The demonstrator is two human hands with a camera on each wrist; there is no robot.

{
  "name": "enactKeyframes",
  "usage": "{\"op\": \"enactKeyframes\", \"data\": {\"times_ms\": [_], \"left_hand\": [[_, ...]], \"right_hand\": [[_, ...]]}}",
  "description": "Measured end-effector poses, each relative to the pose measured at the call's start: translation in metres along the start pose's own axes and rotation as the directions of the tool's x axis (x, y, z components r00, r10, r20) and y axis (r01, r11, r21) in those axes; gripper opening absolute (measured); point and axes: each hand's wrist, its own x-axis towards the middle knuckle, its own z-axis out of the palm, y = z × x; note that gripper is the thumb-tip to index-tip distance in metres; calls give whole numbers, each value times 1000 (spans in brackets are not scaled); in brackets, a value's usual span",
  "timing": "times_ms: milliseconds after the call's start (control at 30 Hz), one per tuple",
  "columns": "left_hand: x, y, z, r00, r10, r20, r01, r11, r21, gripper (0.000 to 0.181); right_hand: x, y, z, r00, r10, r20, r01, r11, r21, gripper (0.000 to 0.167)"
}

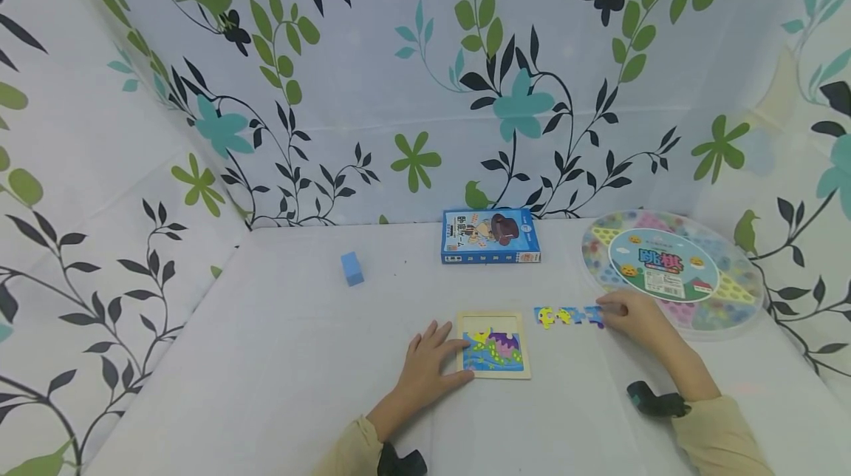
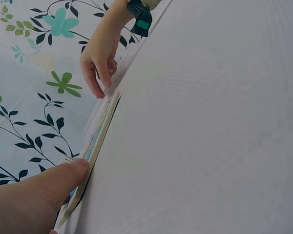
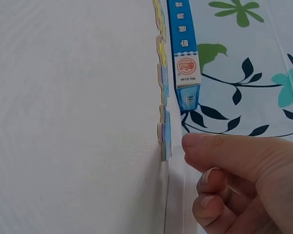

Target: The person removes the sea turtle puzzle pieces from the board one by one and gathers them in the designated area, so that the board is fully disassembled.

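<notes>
the row of puzzle pieces (image 1: 566, 316) runs left-right on the table (image 1: 266, 343), its right end just beside the right hand (image 1: 631, 318) with bent, empty-looking fingers, the left hand (image 1: 428, 366), fingers apart, on the frame (image 1: 501, 375) farther left.

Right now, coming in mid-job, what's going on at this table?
A person is at a small jigsaw. The left hand rests on the left side of the wooden frame, whose lower part is filled while a strip along its top is bare. The right hand is at the right end of a row of loose pieces; whether it grips one is unclear. A blue box lies behind.
</notes>
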Motion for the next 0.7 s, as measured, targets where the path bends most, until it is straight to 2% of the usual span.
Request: {"op": "enactKeyframes", "data": {"times_ms": [133, 367, 533, 700], "left_hand": [[0, -1, 1, 1000, 11, -13, -11, 1000, -4, 47], [1, -2, 1, 999, 40, -35, -41, 999, -9, 46], [0, -1, 1, 999, 29, -25, -29, 999, -13, 46], [1, -1, 1, 999, 29, -17, -29, 998, -47, 38]], "right_hand": [[1, -7, -3, 1000, 2, -2, -2, 1000, 15, 22], [7, -25, -6, 999, -47, -22, 47, 999, 3, 22], [15, -47, -4, 999, -28, -40, 30, 998, 53, 23], [24, -70, 1, 998, -54, -25, 56, 994, 97, 23]]}}
